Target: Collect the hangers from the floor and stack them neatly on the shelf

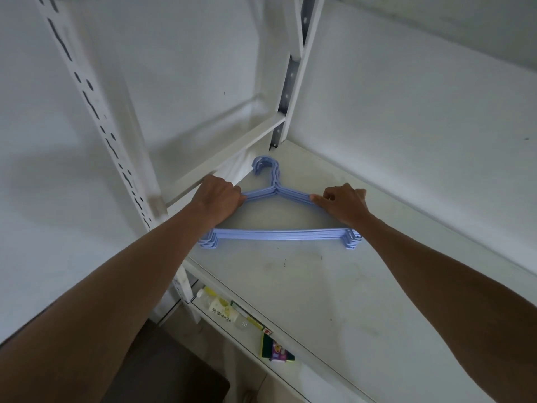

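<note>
A stack of several light blue plastic hangers lies flat on the white shelf, hooks pointing toward the back corner. My left hand grips the stack's left shoulder arm. My right hand pinches the right shoulder arm. The hangers lie nearly aligned, with their ends slightly fanned at both lower corners.
A white slotted metal upright stands at the left, and another post rises in the back corner. On the lower shelf sit a plastic bottle and small colourful packets. White walls close in behind and to the right.
</note>
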A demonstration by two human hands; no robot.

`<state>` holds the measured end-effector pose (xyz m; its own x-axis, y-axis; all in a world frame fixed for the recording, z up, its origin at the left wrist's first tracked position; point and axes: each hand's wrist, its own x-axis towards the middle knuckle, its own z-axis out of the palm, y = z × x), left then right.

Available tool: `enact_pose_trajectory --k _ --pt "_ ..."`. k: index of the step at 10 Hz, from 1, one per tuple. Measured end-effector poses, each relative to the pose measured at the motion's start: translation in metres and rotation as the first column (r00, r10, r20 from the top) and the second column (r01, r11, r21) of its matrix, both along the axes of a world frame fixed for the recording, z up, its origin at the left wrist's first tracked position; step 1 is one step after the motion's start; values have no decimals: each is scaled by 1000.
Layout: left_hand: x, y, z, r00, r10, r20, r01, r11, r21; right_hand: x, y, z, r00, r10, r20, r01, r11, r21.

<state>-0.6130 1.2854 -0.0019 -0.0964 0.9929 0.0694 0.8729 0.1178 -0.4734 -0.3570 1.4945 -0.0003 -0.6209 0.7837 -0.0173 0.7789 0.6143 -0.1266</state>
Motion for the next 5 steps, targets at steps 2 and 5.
enact_pose_trajectory --k 2,5 --pt "9 3 7 911 262 319 -256 965 -62 -11 -31 17 975 -210 78 210 978 -1" --pt "61 -92 78 757 332 564 -398 917 -5 51 -148 56 889 -308 -339 281 951 -130"
